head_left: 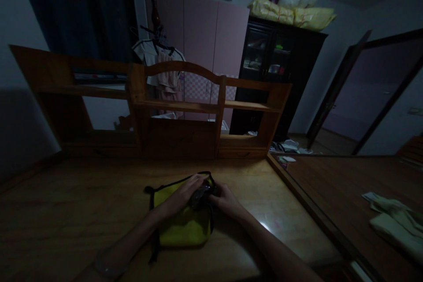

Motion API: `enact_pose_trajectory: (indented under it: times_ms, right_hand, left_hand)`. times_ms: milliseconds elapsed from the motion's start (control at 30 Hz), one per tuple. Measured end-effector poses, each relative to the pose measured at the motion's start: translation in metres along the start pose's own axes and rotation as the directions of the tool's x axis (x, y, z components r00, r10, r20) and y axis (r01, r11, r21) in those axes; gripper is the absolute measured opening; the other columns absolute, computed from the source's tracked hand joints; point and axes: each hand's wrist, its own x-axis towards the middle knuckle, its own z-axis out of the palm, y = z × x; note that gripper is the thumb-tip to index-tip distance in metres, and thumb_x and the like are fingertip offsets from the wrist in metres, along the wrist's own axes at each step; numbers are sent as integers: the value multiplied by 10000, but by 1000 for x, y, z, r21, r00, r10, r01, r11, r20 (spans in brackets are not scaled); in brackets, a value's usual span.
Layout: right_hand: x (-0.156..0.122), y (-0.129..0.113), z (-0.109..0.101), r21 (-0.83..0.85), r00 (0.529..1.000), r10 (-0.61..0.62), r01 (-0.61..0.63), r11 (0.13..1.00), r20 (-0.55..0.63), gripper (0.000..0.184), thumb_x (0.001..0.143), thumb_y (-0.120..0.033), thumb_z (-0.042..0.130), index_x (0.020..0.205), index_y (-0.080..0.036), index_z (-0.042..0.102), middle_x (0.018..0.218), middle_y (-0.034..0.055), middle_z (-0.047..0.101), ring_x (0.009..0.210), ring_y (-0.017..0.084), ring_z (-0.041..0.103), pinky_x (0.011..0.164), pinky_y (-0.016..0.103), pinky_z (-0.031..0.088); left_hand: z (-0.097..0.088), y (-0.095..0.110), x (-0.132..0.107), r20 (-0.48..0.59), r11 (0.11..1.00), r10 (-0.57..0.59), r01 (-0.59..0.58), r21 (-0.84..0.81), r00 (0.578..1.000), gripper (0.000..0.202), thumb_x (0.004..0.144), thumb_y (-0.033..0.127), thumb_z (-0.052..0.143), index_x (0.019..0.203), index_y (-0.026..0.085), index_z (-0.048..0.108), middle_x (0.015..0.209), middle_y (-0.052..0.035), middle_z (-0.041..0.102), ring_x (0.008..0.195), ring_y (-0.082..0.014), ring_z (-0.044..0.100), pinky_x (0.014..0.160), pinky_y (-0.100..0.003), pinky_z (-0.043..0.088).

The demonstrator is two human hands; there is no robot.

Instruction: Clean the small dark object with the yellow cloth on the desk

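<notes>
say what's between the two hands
In the head view, a dark, shiny item, too dim to identify, lies between the left hand and right hand, at one end of the yellow bag.

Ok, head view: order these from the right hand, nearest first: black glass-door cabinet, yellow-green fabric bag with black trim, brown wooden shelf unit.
1. Yellow-green bag: just left of the right hand, on the wooden surface.
2. Brown wooden shelf unit: ahead, along the surface's far edge.
3. Black cabinet: ahead and to the right, beyond the shelf unit.
</notes>
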Motion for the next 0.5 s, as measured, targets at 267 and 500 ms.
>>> enact_pose_trajectory:
  times_ms: [267,500]
  right_hand:
    - [-1,0,-1,-192,982,-117,88,977,-146,268,793,-169,579,1037,-184,687,904,12,706,875,220,624,798,317,488]
    - [6,0,-2,-25,970,-2,-4,1000,-243,220,771,-305,648,910,-151,720,839,31,721,773,210,636,691,292,481]
  left_hand:
    - [11,-2,0,-52,1000,5,-3,31,999,483,979,486,273,1346,254,483,1383,-37,488,1317,-221,390,1162,-427,207]
    - [7,-6,-2,-67,986,132,-124,109,989,780,859,678,384,1484,254,189,1424,-103,420,1312,-277,391,1112,-469,293]
